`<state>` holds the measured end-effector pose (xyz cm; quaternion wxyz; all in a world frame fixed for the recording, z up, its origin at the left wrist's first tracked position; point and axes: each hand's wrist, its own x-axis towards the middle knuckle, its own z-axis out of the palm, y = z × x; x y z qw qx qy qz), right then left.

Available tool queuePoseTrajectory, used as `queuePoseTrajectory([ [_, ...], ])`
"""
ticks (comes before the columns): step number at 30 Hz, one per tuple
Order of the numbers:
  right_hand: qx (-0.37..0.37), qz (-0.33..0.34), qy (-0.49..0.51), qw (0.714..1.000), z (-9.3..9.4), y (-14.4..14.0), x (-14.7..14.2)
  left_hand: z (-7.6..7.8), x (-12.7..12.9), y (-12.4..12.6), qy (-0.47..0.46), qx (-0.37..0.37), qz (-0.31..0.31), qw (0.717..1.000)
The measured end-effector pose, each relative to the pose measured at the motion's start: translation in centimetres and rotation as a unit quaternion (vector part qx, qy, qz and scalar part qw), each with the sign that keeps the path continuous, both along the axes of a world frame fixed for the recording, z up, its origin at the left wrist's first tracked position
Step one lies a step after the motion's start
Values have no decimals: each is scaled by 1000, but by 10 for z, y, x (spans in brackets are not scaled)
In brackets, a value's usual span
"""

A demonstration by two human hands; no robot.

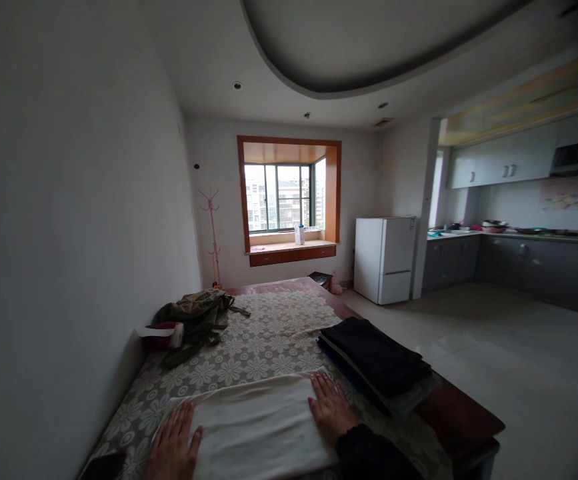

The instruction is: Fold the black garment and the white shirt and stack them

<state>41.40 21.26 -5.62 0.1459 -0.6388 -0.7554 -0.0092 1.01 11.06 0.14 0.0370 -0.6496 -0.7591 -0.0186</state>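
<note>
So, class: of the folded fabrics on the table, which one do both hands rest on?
The white cloth at the near edge; left hand and right hand lie flat on it. The dark folded stack sits untouched to its right.

Two bare hands, the left hand [173, 443] and the right hand [329, 407], both flat on one folded white cloth [259, 427]. One long wooden desk [461, 417] under one cream floral lace cover [263, 340]. One stack of dark folded garments [376, 360]. One olive-green bundle of clothing [199, 317]. One red-and-white object [161, 335] beside it. One white two-door refrigerator [385, 259]. One pink coat stand [212, 233]. One wood-framed bay window [289, 193]. One white bottle [299, 234] on its sill.
</note>
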Motion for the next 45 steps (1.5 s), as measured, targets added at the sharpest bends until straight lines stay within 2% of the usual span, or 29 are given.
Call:
queuePoseTrajectory([
  [4, 33, 12, -7, 999, -9, 3, 3, -2, -1, -2, 1, 12, -21, 1000],
  [11, 119, 39, -14, 992, -25, 7, 7, 4, 14, -3, 23, -7, 2, 1000],
  [17, 57, 30, -6, 998, -16, 3, 4, 6, 27, -1, 5, -23, -8, 1000],
  [24, 18, 24, -3, 1000, -11, 1, 4, 9, 12, -4, -30, -23, -35, 999],
  [35, 31, 27, 3, 999, -11, 0, 3, 12, 14, -7, -20, -29, -26, 999],
  [45, 28, 25, 8, 999, -12, 0, 3, 9, 12, -8, -29, -20, -28, 999],
])
